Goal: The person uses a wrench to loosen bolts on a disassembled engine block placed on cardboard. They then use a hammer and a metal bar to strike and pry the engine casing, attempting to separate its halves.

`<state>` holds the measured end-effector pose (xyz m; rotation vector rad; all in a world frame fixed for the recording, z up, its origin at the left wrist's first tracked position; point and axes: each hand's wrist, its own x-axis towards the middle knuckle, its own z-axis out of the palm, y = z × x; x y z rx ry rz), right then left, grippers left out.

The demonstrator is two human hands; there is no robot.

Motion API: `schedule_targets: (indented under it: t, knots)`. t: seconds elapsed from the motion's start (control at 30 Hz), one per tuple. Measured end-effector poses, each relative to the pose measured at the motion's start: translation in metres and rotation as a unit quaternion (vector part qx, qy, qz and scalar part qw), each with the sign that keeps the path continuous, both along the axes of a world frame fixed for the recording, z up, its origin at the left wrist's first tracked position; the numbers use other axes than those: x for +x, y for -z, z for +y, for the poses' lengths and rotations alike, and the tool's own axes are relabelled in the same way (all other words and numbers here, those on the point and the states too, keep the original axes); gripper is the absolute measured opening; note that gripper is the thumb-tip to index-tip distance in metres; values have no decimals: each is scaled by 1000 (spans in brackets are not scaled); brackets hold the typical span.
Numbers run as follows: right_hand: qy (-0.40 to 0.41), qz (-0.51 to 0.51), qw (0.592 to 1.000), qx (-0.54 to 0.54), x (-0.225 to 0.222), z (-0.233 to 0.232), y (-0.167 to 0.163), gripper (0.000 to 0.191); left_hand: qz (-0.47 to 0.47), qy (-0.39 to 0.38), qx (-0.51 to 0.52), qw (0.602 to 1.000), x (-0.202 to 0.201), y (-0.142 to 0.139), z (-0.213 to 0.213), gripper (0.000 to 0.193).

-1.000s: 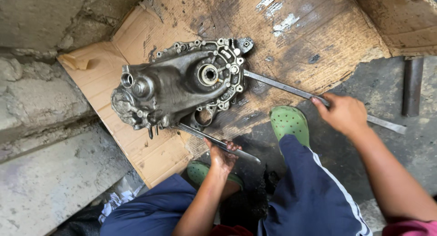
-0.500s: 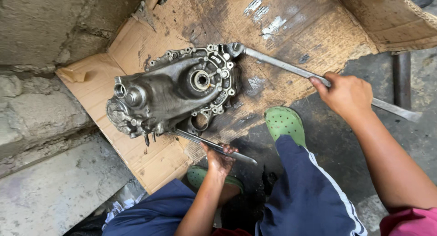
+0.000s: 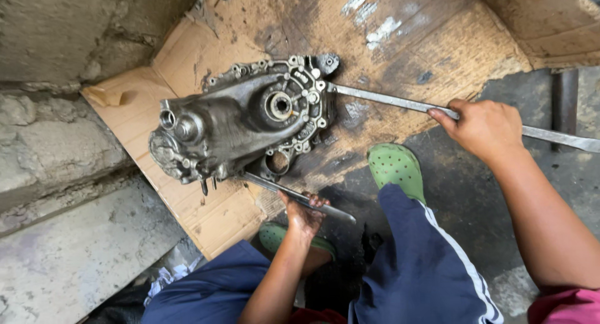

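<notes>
Right hand (image 3: 484, 127) closed around long flat bar (image 3: 387, 101), its tip touching grimy engine casing (image 3: 244, 124). Left hand (image 3: 304, 216) gripping shorter bar (image 3: 294, 196) wedged under casing, on oily cardboard (image 3: 206, 214).

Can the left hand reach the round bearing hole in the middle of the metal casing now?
Probably not: the left hand is gripping a flat bar below the casing.
</notes>
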<state>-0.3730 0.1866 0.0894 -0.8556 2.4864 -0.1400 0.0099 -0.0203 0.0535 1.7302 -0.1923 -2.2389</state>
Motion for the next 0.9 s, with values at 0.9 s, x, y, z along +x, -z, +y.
schedule_targets:
  t: [0.9]
  knots:
    - [46,-35,997,-43,35,-23,-34,45,9,10,0,1000,29,0,-26,91]
